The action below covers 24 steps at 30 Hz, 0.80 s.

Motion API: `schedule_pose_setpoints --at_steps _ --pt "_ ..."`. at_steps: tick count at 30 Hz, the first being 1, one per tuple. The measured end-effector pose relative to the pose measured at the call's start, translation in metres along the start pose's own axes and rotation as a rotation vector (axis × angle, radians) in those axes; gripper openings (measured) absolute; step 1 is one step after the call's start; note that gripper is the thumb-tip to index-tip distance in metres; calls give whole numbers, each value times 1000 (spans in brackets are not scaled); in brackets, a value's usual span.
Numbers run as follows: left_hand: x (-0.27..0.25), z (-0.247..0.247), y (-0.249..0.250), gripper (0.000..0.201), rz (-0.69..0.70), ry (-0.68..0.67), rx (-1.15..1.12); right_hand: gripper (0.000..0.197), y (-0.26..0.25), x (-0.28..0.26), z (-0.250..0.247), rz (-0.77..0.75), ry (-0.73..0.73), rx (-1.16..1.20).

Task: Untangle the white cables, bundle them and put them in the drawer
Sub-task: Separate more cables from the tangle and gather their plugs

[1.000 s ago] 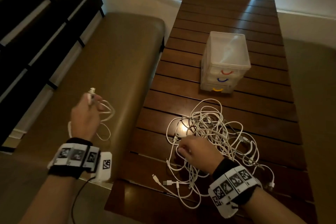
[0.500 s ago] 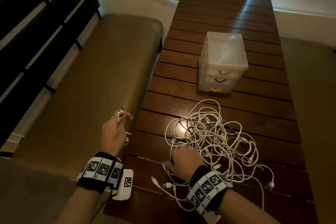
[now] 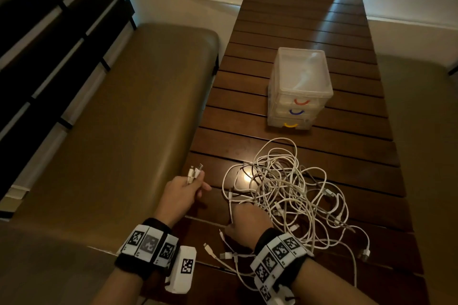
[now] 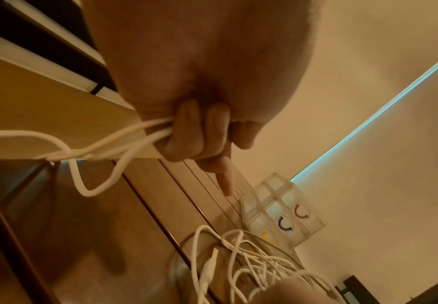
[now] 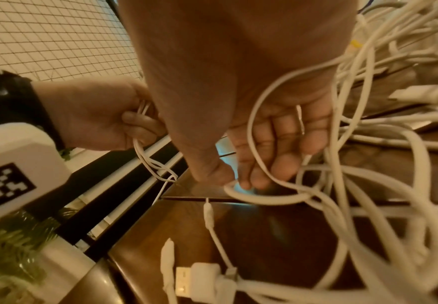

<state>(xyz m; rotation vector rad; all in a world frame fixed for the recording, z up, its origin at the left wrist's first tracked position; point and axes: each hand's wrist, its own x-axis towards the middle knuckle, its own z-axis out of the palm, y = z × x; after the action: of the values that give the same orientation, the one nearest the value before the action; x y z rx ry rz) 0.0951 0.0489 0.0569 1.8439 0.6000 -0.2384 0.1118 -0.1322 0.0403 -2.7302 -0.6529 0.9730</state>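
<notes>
A tangle of white cables lies on the dark slatted table; the left wrist view has it at lower right. My left hand grips a folded white cable at the table's left edge. Its two plugs stick up above the fist, and its strands trail out of my curled fingers. My right hand rests on the tangle's near left side. There its thumb and forefinger pinch a cable loop. Behind the tangle stands a clear three-drawer unit, all drawers closed.
An olive padded bench runs along the table's left side, with a dark slatted panel beyond it. Loose USB plugs lie near the table's front edge. A second padded seat sits to the right.
My left hand has carried its cable rightward from over the bench to the table's left edge. My right hand has stayed on the tangle's near left side.
</notes>
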Motion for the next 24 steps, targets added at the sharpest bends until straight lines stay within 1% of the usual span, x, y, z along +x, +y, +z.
schedule_pose_setpoints --at_steps 2,4,8,10,12,14,16,19,22,24 --pt "-1 7 3 46 -17 -13 -46 28 2 -2 -3 13 31 51" --pt "-5 14 7 50 -41 -2 -128 20 3 -9 -10 -7 99 131" --pt "-15 31 25 61 -102 -47 -373 15 10 -32 -27 -103 316 319" --pt "-19 39 33 62 -105 -82 -405 12 15 -45 -32 -166 382 412" --pt "-24 45 38 64 -90 -142 -400 10 19 -53 -34 -247 433 430" --pt "-29 51 43 67 -61 -228 -426 8 23 -57 -33 -322 455 447" --pt "-33 55 48 64 -61 -274 -472 12 25 -58 -31 -401 451 437" --pt "-35 58 53 52 -120 -310 -566 15 28 -56 -30 -509 486 426" --pt "-32 57 49 57 -203 -382 -639 17 35 -52 -29 -553 481 372" --pt "-33 56 50 61 -215 -414 -620 18 40 -50 -28 -572 446 380"
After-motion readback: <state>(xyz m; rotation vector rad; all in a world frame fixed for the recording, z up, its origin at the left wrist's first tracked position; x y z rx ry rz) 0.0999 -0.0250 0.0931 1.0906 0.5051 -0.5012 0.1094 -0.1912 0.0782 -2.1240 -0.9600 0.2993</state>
